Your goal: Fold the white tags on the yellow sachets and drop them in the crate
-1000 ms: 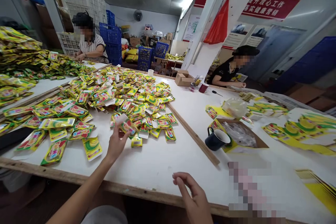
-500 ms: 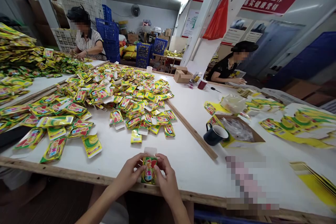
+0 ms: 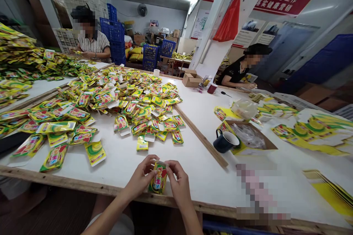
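At the table's front edge I hold a small green and yellow card box [image 3: 158,181] with red fruit on its front. My left hand [image 3: 141,177] is closed around its left side, with the thumb on the printed face. My right hand [image 3: 178,179] pinches its top right corner, fingers at the top edge. A narrow strip of the pale flap shows between my fingertips, and the back of the box is hidden. Beyond my hands, a heap of similar boxes [image 3: 132,108] covers the table, several with white flaps sticking out.
A wooden strip [image 3: 202,137] lies right of the heap. Past it stand a dark mug [image 3: 225,141] and an open carton [image 3: 266,143] holding clear plastic. Flat yellow card sheets [image 3: 311,132] lie farther right. Two people work across the table, at left and right.
The box's white top flap, upright before, now lies folded down at the top edge. The box leans slightly right, and my right fingers have shifted to its top corner.
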`<state>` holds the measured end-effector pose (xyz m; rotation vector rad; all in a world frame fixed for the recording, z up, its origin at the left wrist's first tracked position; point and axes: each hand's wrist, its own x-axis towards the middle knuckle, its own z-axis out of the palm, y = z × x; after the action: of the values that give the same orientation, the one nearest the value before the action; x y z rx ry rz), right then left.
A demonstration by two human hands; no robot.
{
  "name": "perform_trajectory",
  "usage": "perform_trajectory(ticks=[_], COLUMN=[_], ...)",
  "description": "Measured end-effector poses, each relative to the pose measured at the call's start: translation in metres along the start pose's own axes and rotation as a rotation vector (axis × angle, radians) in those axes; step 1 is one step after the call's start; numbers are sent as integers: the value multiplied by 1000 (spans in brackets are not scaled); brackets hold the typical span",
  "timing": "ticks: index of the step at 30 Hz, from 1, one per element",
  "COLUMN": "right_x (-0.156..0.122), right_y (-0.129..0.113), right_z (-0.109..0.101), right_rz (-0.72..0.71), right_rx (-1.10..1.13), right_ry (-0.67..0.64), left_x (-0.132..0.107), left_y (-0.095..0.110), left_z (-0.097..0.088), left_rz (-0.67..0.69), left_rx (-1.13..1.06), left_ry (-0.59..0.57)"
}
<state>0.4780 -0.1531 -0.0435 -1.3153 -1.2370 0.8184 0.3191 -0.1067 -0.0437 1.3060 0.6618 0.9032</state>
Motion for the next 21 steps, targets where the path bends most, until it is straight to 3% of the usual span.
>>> perform_trajectory(ticks=[7,12,21], right_x=[-3,4,13], right_y=[-13,-21,-29], right_z=[3,6,6], right_rz=[-66,-33,15], right_rx=[-69,-129,-138], right_ry=[-5,17,-18], left_x=[-1,1,6], left_y=[7,9,7], left_z=[5,5,6], left_rz=[-5,-25,-22], left_rx=[130,210,151], left_ry=[89,174,214])
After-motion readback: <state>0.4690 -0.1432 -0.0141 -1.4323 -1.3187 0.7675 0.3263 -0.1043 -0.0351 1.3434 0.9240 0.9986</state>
